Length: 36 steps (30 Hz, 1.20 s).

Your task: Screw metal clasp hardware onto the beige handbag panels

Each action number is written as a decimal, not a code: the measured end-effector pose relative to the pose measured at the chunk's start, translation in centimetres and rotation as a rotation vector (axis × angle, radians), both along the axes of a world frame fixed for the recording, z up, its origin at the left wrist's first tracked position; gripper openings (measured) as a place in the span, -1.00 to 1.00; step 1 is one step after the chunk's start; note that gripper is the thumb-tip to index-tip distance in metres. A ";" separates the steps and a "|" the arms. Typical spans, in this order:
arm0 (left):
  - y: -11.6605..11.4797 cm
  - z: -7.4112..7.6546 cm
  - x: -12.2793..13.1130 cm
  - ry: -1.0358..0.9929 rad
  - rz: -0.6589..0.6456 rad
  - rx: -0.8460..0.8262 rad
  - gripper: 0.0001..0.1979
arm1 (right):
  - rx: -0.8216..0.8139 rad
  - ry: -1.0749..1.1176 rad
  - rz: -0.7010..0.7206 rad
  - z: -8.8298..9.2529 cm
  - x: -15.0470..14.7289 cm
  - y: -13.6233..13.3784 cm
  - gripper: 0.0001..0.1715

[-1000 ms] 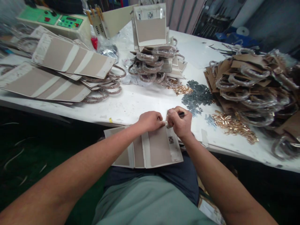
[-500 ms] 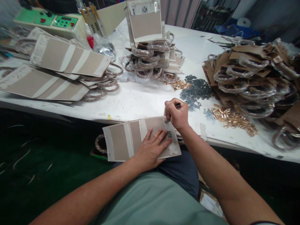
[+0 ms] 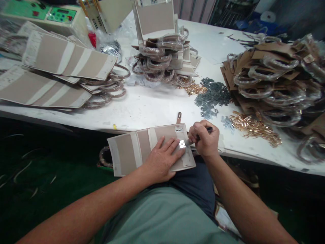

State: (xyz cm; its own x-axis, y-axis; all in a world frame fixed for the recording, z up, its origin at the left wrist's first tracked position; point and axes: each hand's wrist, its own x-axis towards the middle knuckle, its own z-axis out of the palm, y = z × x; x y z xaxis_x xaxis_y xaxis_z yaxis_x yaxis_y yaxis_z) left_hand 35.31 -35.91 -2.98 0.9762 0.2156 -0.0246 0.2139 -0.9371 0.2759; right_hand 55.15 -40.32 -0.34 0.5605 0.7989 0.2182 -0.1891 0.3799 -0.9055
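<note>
A flat beige and white bag panel point(image 3: 132, 152) lies across my lap at the table's near edge. My left hand point(image 3: 162, 159) rests flat on it, fingers spread, beside a small shiny metal plate point(image 3: 182, 144) on the white strip. My right hand point(image 3: 204, 138) is closed round a thin dark tool point(image 3: 208, 129), its tip at the plate. A small metal slot point(image 3: 178, 129) shows higher on the strip, and a brown tab point(image 3: 179, 117) sticks out past the panel's top edge.
On the white table point(image 3: 152, 108) lie stacks of flat panels point(image 3: 58, 67) at left, a pile with wrapped handles point(image 3: 162, 61) in the middle, a brown pile point(image 3: 274, 84) at right, grey metal bits point(image 3: 212, 98), gold clips point(image 3: 254, 128). A green control box point(image 3: 50, 13) stands far left.
My left hand left the panel's top edge and went down flat on the panel. My right hand moved lower with the tool to the metal plate. The tab now shows.
</note>
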 end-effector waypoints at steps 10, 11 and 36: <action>-0.1 0.1 0.2 0.019 -0.011 0.040 -0.04 | 0.023 -0.023 -0.007 -0.3 0.1 -0.4 -0.51; 0.0 0.1 0.1 0.021 -0.013 0.039 -0.04 | 0.034 -0.011 0.000 -0.2 0.1 -0.4 -0.51; -0.2 1.0 0.9 0.076 -0.006 0.060 -0.04 | 0.056 -0.011 -0.023 0.5 -0.5 -0.5 -0.52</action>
State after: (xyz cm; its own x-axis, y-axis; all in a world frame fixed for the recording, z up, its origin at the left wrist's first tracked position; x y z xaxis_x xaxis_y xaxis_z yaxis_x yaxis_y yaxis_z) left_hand 36.20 -36.09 -1.96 0.9734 0.2126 -0.0857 0.2260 -0.9528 0.2026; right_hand 54.64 -40.79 0.20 0.5758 0.7723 0.2683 -0.1702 0.4342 -0.8846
